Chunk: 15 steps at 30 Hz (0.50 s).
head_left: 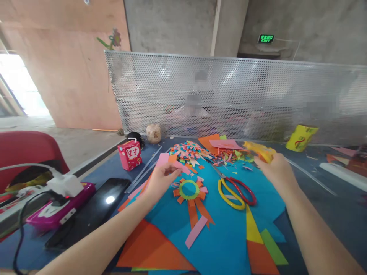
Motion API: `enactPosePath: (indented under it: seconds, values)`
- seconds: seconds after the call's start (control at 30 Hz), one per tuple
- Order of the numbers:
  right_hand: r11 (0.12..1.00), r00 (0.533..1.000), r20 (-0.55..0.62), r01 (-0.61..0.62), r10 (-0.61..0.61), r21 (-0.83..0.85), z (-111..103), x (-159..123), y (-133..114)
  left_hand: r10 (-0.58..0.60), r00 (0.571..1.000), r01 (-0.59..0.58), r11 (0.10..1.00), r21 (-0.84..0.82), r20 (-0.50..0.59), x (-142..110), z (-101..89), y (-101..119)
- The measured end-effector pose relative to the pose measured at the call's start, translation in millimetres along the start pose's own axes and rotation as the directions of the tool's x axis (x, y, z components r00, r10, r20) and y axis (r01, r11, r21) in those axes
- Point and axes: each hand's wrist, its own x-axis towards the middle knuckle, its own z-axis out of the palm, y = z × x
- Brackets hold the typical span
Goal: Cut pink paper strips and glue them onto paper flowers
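Observation:
My right hand grips a yellow glue gun, raised over the right side of the blue paper. My left hand is closed with thumb and fingertips together; whatever they may hold is too small to make out. Just right of it lies a paper rosette with a green toothed ring, orange and pink loops and two orange tails. A loose pink paper strip rests below the rosette. Between my hands lie scissors with one yellow and one red handle.
Behind lie a multicoloured paper flower and paper scraps. On the left are a red drink carton, a phone and a purple power strip. A yellow tub leans at right before a perforated metal screen.

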Motion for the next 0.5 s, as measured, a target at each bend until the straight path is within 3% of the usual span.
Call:
enactPosePath:
  seconds: [0.07,0.13,0.23,0.3,0.37,0.5]
  values:
    - [0.999,0.992,-0.117,0.039,-0.037,0.019,1.6,-11.7,-24.7,-0.037,0.999,0.037,0.998,-0.051,-0.011,-0.1,-0.5,0.5]
    - [0.970,0.965,-0.136,0.235,-0.225,0.062,7.0,-27.7,-47.6,-0.077,0.996,0.073,0.992,-0.103,-0.037,0.1,-2.1,-0.3]
    - [0.872,0.867,-0.164,0.486,-0.471,0.059,17.7,-51.9,-70.4,-0.134,0.989,0.123,0.981,-0.149,-0.065,0.6,-4.8,-2.1]
    - [0.805,0.795,-0.195,0.591,-0.574,0.042,22.9,-63.3,-77.3,-0.146,0.987,0.134,0.978,-0.159,-0.062,0.4,-5.7,-1.9]
    - [0.766,0.753,-0.216,0.642,-0.622,0.031,25.1,-69.6,-79.7,-0.152,0.987,0.143,0.977,-0.158,-0.049,-0.6,-5.2,-0.4]
    - [0.774,0.761,-0.213,0.632,-0.613,0.029,23.1,-71.5,-78.9,-0.156,0.988,0.152,0.977,-0.147,-0.014,-3.2,-2.5,2.9]
